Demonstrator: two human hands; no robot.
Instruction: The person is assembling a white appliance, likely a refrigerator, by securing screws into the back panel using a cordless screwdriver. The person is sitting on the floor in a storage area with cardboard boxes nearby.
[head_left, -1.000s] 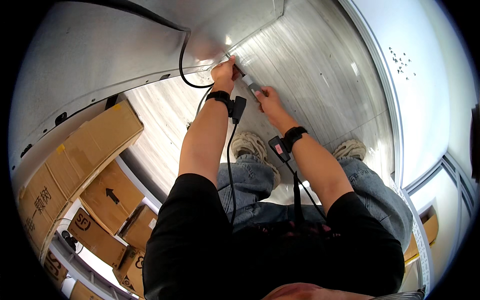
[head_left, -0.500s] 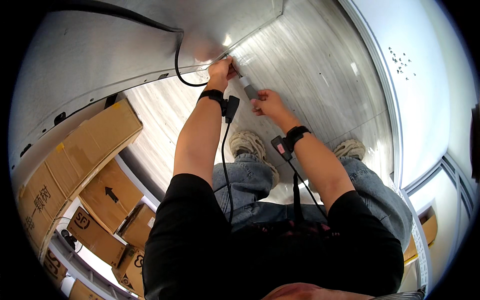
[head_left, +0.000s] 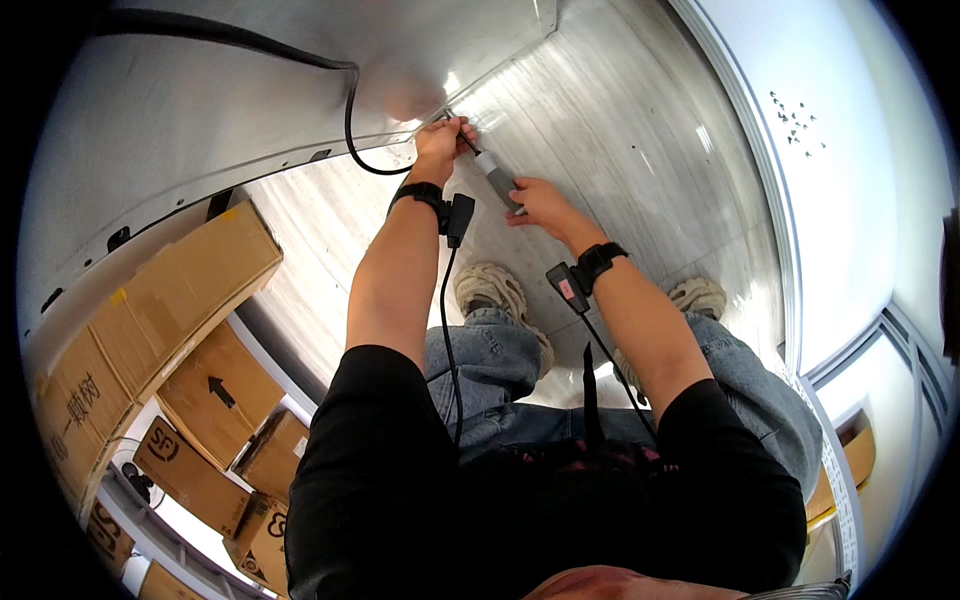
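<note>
A screwdriver (head_left: 497, 180) with a grey handle, a pale collar and a thin metal shaft slants up-left to the lower edge of a large metal panel (head_left: 250, 100). My right hand (head_left: 543, 204) holds the back end of its handle, thumb and fingers closed round it. Close to the panel edge, my left hand (head_left: 440, 140) has its fingers bent round the front of the shaft. The tip and whatever it meets are hidden by that hand and the edge.
A black cable (head_left: 352, 110) hangs down the panel beside my left wrist. Cardboard boxes (head_left: 215, 385) stand on a rack at the left. Light wood-look floor (head_left: 640, 150) lies under my shoes (head_left: 495, 290). A white panel (head_left: 820, 190) with small dark pieces on it rises at the right.
The screwdriver and both hands have shifted very slightly. My right hand's fingers have changed position at the end of the handle. The left hand stays at the panel edge.
</note>
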